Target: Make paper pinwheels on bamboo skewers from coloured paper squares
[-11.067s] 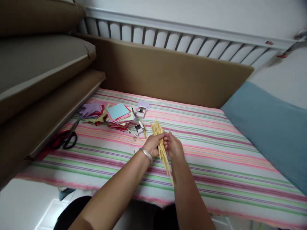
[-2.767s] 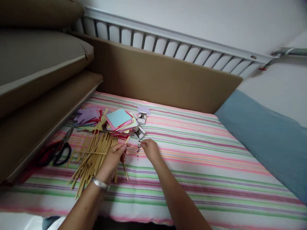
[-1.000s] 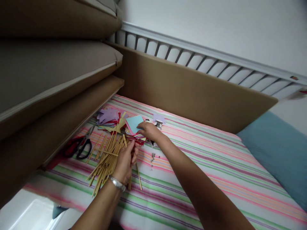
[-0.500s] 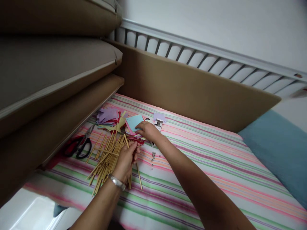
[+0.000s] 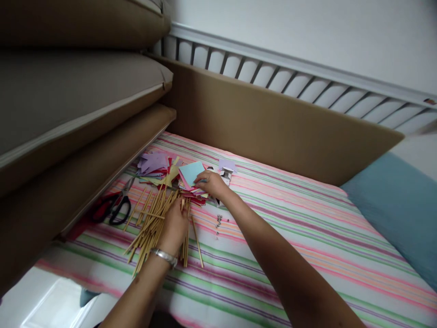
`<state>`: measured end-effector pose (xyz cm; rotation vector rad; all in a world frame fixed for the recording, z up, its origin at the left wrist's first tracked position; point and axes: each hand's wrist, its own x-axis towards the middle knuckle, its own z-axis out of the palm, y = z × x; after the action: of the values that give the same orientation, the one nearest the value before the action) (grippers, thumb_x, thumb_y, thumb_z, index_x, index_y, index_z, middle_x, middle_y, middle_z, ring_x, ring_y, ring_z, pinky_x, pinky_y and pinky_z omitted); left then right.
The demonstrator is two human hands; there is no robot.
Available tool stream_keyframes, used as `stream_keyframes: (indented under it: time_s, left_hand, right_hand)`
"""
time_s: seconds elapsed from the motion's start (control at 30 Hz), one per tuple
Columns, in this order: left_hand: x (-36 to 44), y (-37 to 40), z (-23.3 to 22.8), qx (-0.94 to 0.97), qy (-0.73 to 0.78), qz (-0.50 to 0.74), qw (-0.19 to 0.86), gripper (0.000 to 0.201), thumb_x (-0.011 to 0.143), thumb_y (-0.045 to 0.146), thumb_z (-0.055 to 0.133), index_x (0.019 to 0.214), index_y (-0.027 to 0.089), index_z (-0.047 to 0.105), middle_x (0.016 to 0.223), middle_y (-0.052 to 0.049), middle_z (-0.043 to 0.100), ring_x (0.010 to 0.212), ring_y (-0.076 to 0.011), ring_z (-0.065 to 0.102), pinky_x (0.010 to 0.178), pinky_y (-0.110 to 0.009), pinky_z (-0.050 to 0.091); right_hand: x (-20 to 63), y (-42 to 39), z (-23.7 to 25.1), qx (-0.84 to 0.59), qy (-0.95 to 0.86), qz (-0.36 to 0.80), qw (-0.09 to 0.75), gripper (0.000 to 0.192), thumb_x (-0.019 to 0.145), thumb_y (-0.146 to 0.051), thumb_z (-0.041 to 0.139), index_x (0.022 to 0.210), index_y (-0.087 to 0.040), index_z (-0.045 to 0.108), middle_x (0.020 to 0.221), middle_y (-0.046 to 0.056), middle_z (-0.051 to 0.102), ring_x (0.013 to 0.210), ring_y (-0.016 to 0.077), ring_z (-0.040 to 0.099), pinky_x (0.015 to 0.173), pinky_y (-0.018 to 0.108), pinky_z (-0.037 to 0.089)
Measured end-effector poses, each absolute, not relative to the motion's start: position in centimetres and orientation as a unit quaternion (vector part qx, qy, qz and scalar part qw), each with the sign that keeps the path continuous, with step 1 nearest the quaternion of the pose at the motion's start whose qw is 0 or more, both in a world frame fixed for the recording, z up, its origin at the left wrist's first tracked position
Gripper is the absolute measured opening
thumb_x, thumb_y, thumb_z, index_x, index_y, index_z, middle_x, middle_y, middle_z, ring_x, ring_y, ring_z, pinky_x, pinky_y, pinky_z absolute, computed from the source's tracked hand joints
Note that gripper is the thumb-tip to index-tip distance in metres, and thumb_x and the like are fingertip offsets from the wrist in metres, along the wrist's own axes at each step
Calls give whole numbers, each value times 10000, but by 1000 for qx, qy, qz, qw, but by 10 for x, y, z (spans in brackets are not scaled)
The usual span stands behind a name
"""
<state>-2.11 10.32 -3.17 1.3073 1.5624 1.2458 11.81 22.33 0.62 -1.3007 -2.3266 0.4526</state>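
Head view: scissors (image 5: pixel 114 210) are lying far left on the striped bed (image 5: pixel 307 237); my left hand (image 5: pixel 174 225) is resting, fingers spread, on the bamboo sticks (image 5: pixel 150 223); my right hand (image 5: pixel 211 183) is pinching the blue paper square (image 5: pixel 190 172) atop the coloured stack.

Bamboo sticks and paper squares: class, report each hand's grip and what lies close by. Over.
Left hand down on bamboo sticks, grip unclear. Right hand pinching light blue paper square atop stack. Scissors left of sticks, small metal bits beside them.

Striped bed (image 5: pixel 307 237) — sticks (image 5: pixel 150 223), papers (image 5: pixel 170 171), scissors (image 5: pixel 114 209)
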Motion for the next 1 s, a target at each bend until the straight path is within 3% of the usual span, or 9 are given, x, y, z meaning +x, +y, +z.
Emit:
stream_keyframes:
  time_s: [0.13, 0.23, 0.37, 0.6, 0.8, 0.9, 1.0]
  left_hand:
    - [-28, 100, -24, 584, 640, 460, 193, 336, 729, 118, 522, 1063, 119, 562, 1113, -179, 569, 1106, -310, 479, 947, -476, 353]
    - [-28, 100, -20, 599, 611, 485, 180, 316, 743, 130, 524, 1055, 139, 571, 1155, -156, 547, 1140, -283, 455, 980, -455, 340]
    - [-24, 104, -25, 576, 562, 521, 284, 260, 749, 117, 514, 988, 173, 599, 1060, -98, 609, 1039, -226, 536, 953, -415, 377]
    - [-20, 106, -32, 461, 524, 556, 451, 242, 720, 189, 588, 959, 172, 626, 1014, -86, 650, 957, -212, 588, 881, -365, 417]
    - [-15, 97, -9, 337, 440, 605, 572, 254, 732, 315, 628, 926, 153, 651, 949, -79, 672, 899, -194, 605, 864, -333, 428]
    - [-13, 95, 2, 247, 332, 610, 676, 320, 762, 398, 602, 922, 127, 660, 996, -116, 671, 955, -210, 604, 901, -348, 426]
    - [-13, 94, 8, 170, 259, 558, 770, 403, 789, 477, 548, 915, 110, 657, 1015, -145, 665, 967, -216, 612, 922, -355, 430]
  right_hand:
    - [118, 225, 5, -479, -831, 176, 224, 87, 685, -177, 704, 762, -212, 725, 826, 20, 703, 834, 155, 624, 787, 251, 453]
    - [117, 226, 6, -491, -823, 178, 222, 72, 676, -173, 702, 737, -207, 720, 812, 18, 700, 818, 150, 623, 770, 242, 457]
    - [114, 226, 7, -510, -816, 168, 216, 81, 672, -138, 667, 715, -194, 707, 830, 25, 689, 793, 144, 619, 749, 235, 458]
    - [111, 221, 11, -523, -813, 126, 221, 129, 661, -93, 589, 676, -190, 672, 769, 24, 674, 744, 157, 607, 727, 250, 451]
    - [119, 202, 32, -520, -791, 25, 322, 157, 761, -122, 503, 842, -185, 623, 963, 66, 634, 980, 203, 547, 902, 345, 401]
    - [125, 174, 44, -478, -787, -67, 385, 128, 798, -142, 493, 831, -188, 608, 951, 79, 633, 975, 222, 545, 896, 384, 411]
    - [131, 131, 42, -450, -788, -73, 413, 158, 822, -132, 471, 883, -199, 601, 986, 85, 626, 981, 199, 567, 864, 350, 460]
